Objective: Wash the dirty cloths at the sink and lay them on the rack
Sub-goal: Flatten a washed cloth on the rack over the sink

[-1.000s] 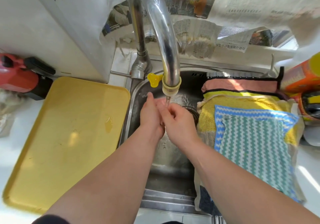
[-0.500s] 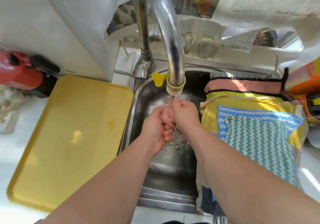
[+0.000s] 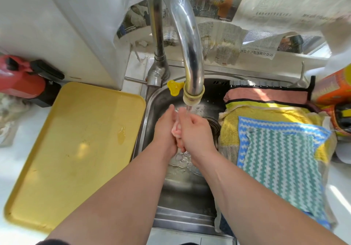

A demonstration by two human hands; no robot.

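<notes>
- Sink (image 3: 182, 223): stainless steel, bottom centre of the frame; both bare forearms reach over its front rim.
- Worktop (image 3: 11, 168): white, to the left of the sink.
- Tray (image 3: 76, 159): yellow, lying flat on the worktop just beside the sink; a small puddle (image 3: 121, 132) near its right edge.
- Left hand (image 3: 164, 130): over the basin under the spout, fingers straight and pointing away, gripping nothing.
- Right hand (image 3: 196, 132): cupped against the left hand; I cannot tell whether it holds anything.
- Zigzag cloth (image 3: 279, 161): blue, green and white, spread flat at right, topmost layer.
- Yellow cloth (image 3: 266, 114): beneath the zigzag cloth, over the sink's right side.
- Pink cloth (image 3: 266, 95): black-edged, beyond the yellow one; the rack under all three is mostly hidden.
- Tap (image 3: 190, 45): tall chrome gooseneck, water running onto the hands; yellow tab (image 3: 173, 87) at its outlet.
- Red object (image 3: 19, 77): left edge, against a white cabinet (image 3: 57, 26).
- Orange packet (image 3: 334, 89): right edge.
- Newspapers (image 3: 218, 7): covering the far wall, top of the frame.
</notes>
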